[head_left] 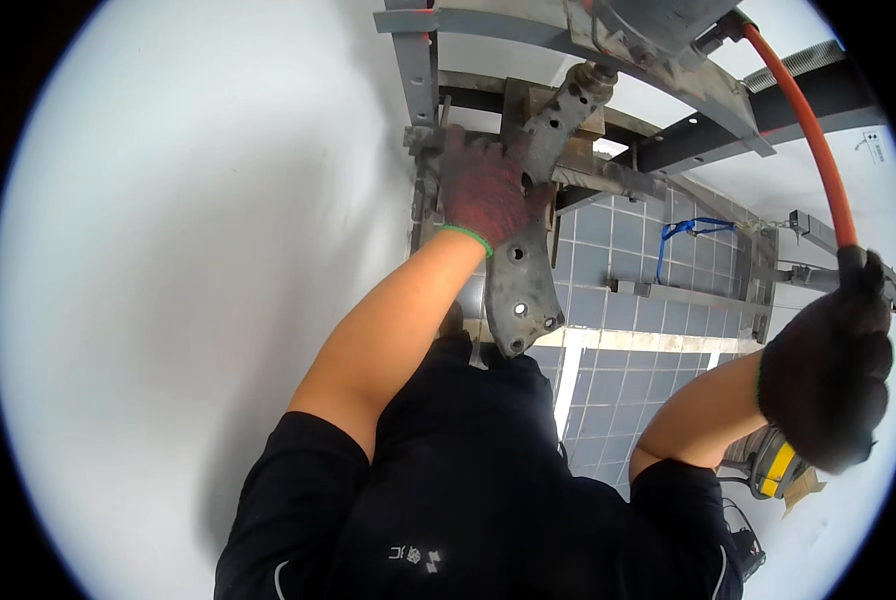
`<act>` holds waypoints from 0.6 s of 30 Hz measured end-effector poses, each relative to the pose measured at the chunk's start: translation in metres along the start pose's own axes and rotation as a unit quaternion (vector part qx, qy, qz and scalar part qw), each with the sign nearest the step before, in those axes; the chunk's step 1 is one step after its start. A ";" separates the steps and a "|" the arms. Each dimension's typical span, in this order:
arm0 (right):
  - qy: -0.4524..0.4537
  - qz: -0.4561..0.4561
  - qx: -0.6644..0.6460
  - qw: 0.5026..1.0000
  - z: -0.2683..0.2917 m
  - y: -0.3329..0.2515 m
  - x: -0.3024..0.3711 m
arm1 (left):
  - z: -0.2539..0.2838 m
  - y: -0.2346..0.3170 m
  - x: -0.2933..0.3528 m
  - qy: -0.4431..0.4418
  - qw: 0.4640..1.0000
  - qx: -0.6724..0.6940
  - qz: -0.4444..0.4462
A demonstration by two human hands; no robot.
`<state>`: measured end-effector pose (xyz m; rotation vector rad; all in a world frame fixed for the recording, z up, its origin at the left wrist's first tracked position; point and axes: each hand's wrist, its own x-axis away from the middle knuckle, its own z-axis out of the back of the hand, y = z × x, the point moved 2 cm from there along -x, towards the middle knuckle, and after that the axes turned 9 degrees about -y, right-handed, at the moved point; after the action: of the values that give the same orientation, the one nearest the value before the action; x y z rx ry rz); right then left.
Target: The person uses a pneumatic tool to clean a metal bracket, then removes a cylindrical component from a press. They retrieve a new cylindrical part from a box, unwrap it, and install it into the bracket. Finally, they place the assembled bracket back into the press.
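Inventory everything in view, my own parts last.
metal arm: 1, grey, upper centre
lever: 1, orange, upper right
frame: 1, grey, top centre to right
ribbed piece: 1, grey, upper right
strap: 1, blue, right of centre
floor: 1, blue-grey, right of centre
wall: 1, white, left
unclear item: 1, yellow-black, lower right
shirt: 1, black, bottom
left hand: 1, dark red glove, on metal arm
right hand: 1, black glove, gripping lever

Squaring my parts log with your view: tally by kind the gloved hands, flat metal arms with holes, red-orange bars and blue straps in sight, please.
Gloved hands: 2, the left hand and the right hand
Holed metal arm: 1
Red-orange bar: 1
Blue strap: 1
Total: 5
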<state>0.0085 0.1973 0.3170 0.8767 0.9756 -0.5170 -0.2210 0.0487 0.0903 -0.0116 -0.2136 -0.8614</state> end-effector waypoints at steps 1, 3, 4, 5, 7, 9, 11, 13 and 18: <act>-0.009 -0.012 0.035 0.999 0.004 -0.005 0.009 | 0.005 0.003 -0.001 -0.026 0.999 -0.018 0.004; -0.024 -0.028 0.117 0.992 0.002 -0.018 0.024 | 0.003 0.000 0.001 -0.032 0.999 -0.029 0.012; -0.030 -0.032 0.185 0.982 0.001 -0.024 0.030 | 0.001 -0.001 0.002 -0.035 0.999 -0.034 0.016; -0.032 -0.036 0.278 0.959 0.005 -0.029 0.035 | -0.003 0.000 0.000 -0.011 1.000 -0.019 0.008; -0.032 -0.042 0.473 0.879 0.012 -0.037 0.041 | -0.011 0.001 -0.002 0.039 0.999 0.011 -0.008; -0.036 -0.041 0.573 0.818 0.011 -0.043 0.048 | -0.012 -0.001 -0.001 0.023 0.999 0.034 -0.004; -0.040 -0.031 0.614 0.787 0.010 -0.047 0.052 | -0.008 -0.003 0.001 -0.007 0.999 0.033 0.003; -0.037 -0.011 0.610 0.792 0.012 -0.044 0.054 | -0.002 -0.005 0.003 -0.052 0.999 0.009 0.011; -0.233 -0.076 0.499 0.832 0.022 -0.026 0.050 | 0.001 0.002 0.001 -0.025 0.998 0.048 -0.018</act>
<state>0.0250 0.1641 0.2688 1.5006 0.2582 -1.3735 -0.2189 0.0494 0.0918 0.0611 -0.3038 -0.8866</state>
